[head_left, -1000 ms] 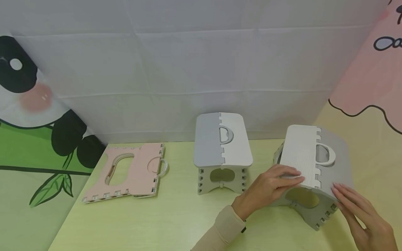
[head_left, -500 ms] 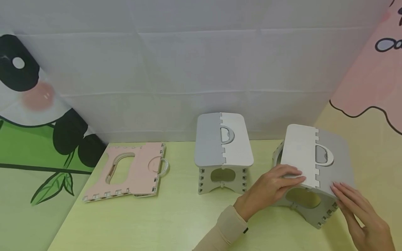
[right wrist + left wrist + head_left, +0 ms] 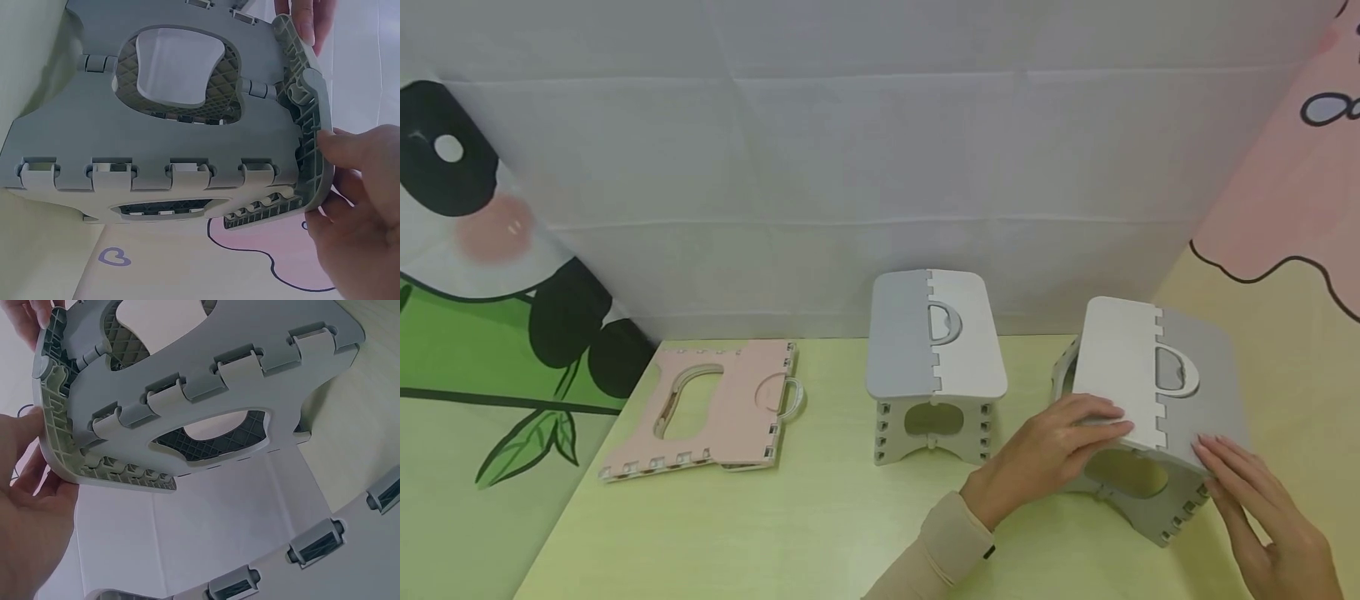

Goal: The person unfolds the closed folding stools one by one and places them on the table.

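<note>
Pinching the near edge of the white-and-grey stool (image 3: 1112, 358), my left grip (image 3: 1048, 450) lays its fingers over the white half of the seat, its thumb against the underside of the rim. My right grip (image 3: 1273, 517) pinches the near right corner likewise, fingers on the grey half. This stool stands unfolded at the right of the frame, turned at an angle, a pale loop handle (image 3: 1191, 373) on its seat. A beige sleeve (image 3: 928, 554) runs from my left wrist to the bottom edge. Near the middle of the frame, a blue-grey and white stool (image 3: 898, 333) stands unfolded. Farther out, at the left, a pink stool (image 3: 756, 408) lies folded flat on the yellow-green bench (image 3: 775, 533). A pale cloth (image 3: 880, 150) spans the upper part behind.
</note>
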A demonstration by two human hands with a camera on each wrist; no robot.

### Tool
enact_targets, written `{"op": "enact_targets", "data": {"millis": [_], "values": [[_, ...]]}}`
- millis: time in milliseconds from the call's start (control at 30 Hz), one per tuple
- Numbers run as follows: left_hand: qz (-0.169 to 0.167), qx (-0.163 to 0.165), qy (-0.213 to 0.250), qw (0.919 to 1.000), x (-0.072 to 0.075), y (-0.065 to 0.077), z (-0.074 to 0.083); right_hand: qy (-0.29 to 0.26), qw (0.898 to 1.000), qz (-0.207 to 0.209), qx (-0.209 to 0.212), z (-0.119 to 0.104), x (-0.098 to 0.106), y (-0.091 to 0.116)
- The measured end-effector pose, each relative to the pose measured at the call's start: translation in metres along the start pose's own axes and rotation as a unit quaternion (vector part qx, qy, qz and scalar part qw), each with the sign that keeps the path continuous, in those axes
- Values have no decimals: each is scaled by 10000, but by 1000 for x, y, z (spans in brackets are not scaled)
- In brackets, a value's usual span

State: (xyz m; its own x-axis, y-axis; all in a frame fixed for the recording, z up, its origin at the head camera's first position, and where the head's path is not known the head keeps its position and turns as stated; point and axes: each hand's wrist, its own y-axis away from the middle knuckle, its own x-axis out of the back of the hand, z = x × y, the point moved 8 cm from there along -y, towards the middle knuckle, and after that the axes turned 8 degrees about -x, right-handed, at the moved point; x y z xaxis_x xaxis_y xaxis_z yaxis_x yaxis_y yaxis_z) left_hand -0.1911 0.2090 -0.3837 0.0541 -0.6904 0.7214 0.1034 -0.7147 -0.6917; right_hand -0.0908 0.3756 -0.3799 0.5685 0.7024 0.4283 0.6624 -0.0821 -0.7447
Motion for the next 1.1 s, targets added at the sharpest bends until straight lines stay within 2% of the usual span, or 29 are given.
{"op": "enact_targets", "data": {"millis": [200, 300, 467, 567, 700, 867, 1100], "values": [[116, -181, -268, 9994, 3, -2, 2, 284, 9990, -223, -263, 7, 1, 1], [191, -199, -529, 9982, 6, -4, 3, 468, 9963, -413, -586, 10, 0, 0], [74, 99, -889, 9960, 11, -2, 3, 610, 9923, -551, -931, 10, -2, 0], [100, 253, -1058, 9940, 14, 1, 2, 634, 9941, -341, -817, 8, -2, -1], [355, 392, -1054, 9930, 21, 5, 1, 596, 9966, -56, -570, -1, -4, -5], [525, 482, -1056, 9919, 27, 8, 0, 378, 9992, 42, -147, -24, -9, -16], [457, 571, -1203, 9900, 34, 15, -1, 113, 9993, 40, 344, -44, -20, -28]]}}
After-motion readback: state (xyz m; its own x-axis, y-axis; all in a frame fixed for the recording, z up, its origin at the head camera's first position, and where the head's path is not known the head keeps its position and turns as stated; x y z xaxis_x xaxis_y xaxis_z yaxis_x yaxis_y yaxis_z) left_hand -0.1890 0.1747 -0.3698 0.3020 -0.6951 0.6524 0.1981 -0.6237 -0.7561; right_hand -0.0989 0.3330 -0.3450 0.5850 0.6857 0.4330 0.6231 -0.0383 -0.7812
